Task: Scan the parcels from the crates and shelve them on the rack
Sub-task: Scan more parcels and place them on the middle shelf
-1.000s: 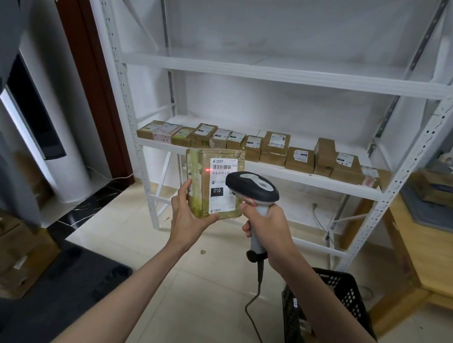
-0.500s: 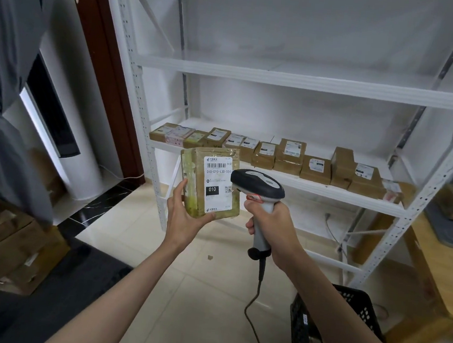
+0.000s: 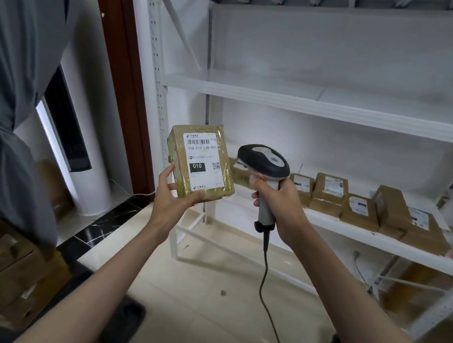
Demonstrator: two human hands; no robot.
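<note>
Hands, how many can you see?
2: the left hand holds the parcel up; the right hand grips the barcode scanner beside it.

One head-worn wide-angle camera looks forward and down along both forearms, close to the hands, facing the white rack (image 3: 322, 108) (its uprights bowed by the lens) and the floor (image 3: 206, 307) beneath.

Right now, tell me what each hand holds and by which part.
Left hand grips the parcel by its lower left corner; right hand grips the scanner by its handle.
</note>
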